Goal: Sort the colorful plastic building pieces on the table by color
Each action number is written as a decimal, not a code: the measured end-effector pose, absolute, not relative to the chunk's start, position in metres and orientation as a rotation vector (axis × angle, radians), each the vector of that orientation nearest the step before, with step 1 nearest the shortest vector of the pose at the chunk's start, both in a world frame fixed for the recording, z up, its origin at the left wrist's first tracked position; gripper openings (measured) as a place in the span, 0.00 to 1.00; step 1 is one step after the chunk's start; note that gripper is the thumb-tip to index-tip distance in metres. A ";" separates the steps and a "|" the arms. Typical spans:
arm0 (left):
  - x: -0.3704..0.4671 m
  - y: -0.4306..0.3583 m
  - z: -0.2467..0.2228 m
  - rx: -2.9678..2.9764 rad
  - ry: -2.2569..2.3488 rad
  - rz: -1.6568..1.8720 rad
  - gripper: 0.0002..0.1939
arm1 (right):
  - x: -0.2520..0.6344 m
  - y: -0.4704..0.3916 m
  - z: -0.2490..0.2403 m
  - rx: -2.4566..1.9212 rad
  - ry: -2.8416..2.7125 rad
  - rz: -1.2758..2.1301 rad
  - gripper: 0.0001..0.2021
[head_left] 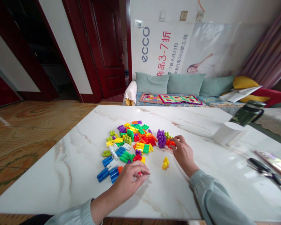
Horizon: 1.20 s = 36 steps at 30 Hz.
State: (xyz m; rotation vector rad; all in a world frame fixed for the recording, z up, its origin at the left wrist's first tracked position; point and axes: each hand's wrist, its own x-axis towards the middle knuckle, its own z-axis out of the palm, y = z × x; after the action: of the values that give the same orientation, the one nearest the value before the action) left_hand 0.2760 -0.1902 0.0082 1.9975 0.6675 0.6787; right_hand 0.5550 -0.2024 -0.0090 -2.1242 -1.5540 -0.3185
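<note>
At the right end of a row of joined pieces, my right hand [184, 153] has its fingertips closed on an orange toy building block [170, 143]. Purple blocks [161, 138] and yellow-green blocks [168, 135] stand beside it. My left hand [132, 176] hovers at the near edge of a loose pile, fingers curved and thumb apart. A bit of red [140, 173] shows between its thumb and fingers; whether the hand touches it is unclear. Between the hands lies a small yellow block [165, 163]. Blue blocks [114, 174] are partly hidden behind my left hand.
The pile holds many colours, including green blocks [126, 157]. On the right of the marble-patterned table [79, 175] are a white paper cup-like container [228, 132], a camouflage flask [247, 113], scissors-like black-handled tools [268, 173] and a phone [273, 162]. A sofa stands beyond.
</note>
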 end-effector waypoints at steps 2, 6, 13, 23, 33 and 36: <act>0.276 -0.192 0.007 2.005 0.661 0.663 0.09 | 0.550 -0.210 -0.003 -2.063 -1.521 -0.306 0.11; 0.276 -0.197 0.007 2.059 0.616 0.587 0.10 | 0.525 -0.237 0.007 -1.937 -1.552 -0.181 0.13; 0.278 -0.200 0.005 2.093 0.605 0.516 0.11 | 0.486 -0.265 -0.008 -2.113 -1.723 -0.060 0.21; 0.277 -0.197 -0.001 2.058 0.593 0.510 0.11 | 0.521 -0.234 -0.023 -1.965 -1.739 -0.022 0.11; 0.275 -0.192 -0.002 2.025 0.600 0.542 0.13 | 0.544 -0.202 -0.033 -1.912 -1.606 -0.029 0.10; 0.274 -0.191 -0.002 2.028 0.601 0.544 0.13 | 0.543 -0.201 -0.033 -1.890 -1.593 -0.031 0.09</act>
State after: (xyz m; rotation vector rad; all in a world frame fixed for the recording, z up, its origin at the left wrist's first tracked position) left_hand 0.2740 -0.1910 -0.0025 2.0277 0.6010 0.5439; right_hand 0.5431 -0.2007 -0.0326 -1.8903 -1.5926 -0.0309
